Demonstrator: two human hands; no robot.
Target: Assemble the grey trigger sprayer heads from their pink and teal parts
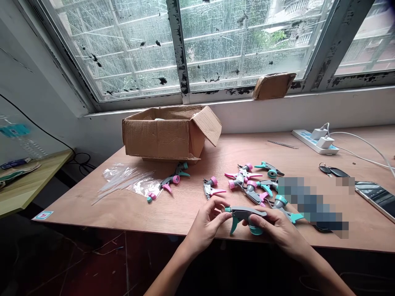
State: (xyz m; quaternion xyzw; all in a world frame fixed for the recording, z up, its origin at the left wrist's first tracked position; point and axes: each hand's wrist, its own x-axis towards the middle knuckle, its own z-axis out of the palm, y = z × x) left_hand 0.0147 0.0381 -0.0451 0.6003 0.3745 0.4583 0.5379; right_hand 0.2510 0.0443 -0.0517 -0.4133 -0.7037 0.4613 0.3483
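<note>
A grey and teal spray trigger head (pixel 243 213) is held between both hands above the table's front edge. My right hand (pixel 277 226) grips its body near the teal collar. My left hand (pixel 211 218) pinches the teal nozzle tip at its left end. Behind the hands lie several grey and pink trigger heads (pixel 243 177) and grey and teal ones (pixel 270 168). One grey and pink head (pixel 212 188) lies apart, just beyond my left hand. Further left are two more heads (pixel 170 180), small pink and teal nozzle caps (pixel 151 197), and clear tubes (pixel 119 185) with plastic bags.
An open cardboard box (pixel 157 137) stands at the back by the window. On the right are a power strip (pixel 314 142) with white cables, a thin metal tool (pixel 282 144), keys, and a phone (pixel 376 199). A blurred patch covers something beside the right hand.
</note>
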